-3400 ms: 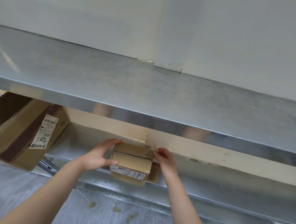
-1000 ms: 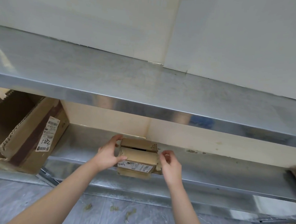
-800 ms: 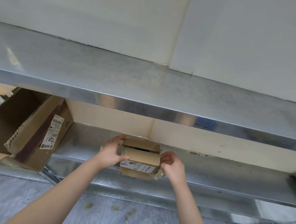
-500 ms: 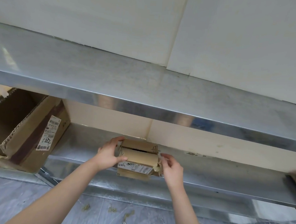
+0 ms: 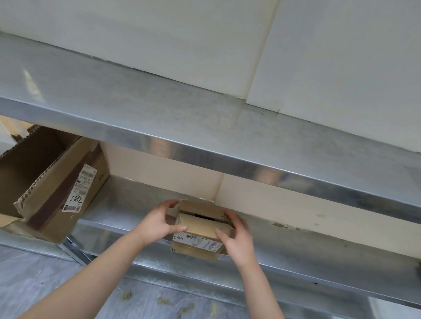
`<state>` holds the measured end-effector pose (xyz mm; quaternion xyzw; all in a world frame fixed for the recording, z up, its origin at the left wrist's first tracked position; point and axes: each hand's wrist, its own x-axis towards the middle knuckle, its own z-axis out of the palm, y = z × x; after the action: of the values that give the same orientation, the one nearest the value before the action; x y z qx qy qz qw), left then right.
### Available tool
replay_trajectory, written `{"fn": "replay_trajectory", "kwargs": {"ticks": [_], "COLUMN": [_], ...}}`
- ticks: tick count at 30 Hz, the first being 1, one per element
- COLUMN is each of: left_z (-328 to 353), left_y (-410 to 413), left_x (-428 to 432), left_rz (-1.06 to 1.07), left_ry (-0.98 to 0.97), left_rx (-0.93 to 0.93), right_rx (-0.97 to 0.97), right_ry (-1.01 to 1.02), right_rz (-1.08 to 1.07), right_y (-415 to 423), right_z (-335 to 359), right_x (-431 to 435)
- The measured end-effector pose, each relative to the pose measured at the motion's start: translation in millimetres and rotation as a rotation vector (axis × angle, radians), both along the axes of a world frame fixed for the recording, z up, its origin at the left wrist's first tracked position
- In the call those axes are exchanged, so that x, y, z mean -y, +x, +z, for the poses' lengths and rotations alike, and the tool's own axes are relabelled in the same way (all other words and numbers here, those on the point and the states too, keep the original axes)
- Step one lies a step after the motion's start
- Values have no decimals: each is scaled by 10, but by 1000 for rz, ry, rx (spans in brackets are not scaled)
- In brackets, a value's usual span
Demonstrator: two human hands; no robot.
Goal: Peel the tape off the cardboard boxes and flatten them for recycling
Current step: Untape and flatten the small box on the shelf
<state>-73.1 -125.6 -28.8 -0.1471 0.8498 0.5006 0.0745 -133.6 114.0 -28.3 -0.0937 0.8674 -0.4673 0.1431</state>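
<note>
A small box point(image 5: 199, 229) sits at the near edge of the lower shelf point(image 5: 322, 252), its near face hanging slightly past the lip. Its top flaps are partly open, with a dark gap between the far flap and the near one. A white label point(image 5: 197, 242) with print and handwriting runs across the near face, and a glossy strip below it may be tape, though that is not clear.

The left hand point(image 5: 156, 221) grasps the box's left side: the thumb lies on the near flap and the fingers curl round the far left corner. The right hand point(image 5: 236, 238) grasps the right side, thumb pressed on the near flap's right end, fingers wrapped over the far right corner. So the box is clamped between both hands, both bare forearms reaching in from the near edge of the view.

The lower shelf is dull galvanised metal, backed by a cream wall point(image 5: 300, 208) with a vertical seam just behind the box. Above it, an upper shelf point(image 5: 158, 111) of the same metal runs the full width, its front lip shiny and reflective. Behind that stand pale wall panels point(image 5: 139, 24).

Well to the left, a big box point(image 5: 35, 184) lies tilted and open, with a white label point(image 5: 80, 191) and a dark stripe down its side. The near floor point(image 5: 21, 278) is grey, with small scraps point(image 5: 184, 309) strewn below the hands.
</note>
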Motion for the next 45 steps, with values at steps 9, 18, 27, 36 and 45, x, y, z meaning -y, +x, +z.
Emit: {"fn": "replay_trajectory", "kwargs": {"ticks": [9,18,27,36,45], "left_z": [54,23,-164,-187,-196], "left_y": [-54,-282,-343,-331,-61], "left_x": [79,39,90,73,237], "left_rz": [74,227,464,610,435], "left_ry": [157,49,311,603,418], "left_rx": [-10,-82,-27,19,43], "right_rx": [31,44,8,24,29], "right_ry": [-12,76,71,77,7], "right_rz": [45,184,133,117,65], "right_y": [-12,59,61,45,-62], "right_z": [-21,-60,-82,-97,-113], "right_x": [-4,-62,3,22,127]}}
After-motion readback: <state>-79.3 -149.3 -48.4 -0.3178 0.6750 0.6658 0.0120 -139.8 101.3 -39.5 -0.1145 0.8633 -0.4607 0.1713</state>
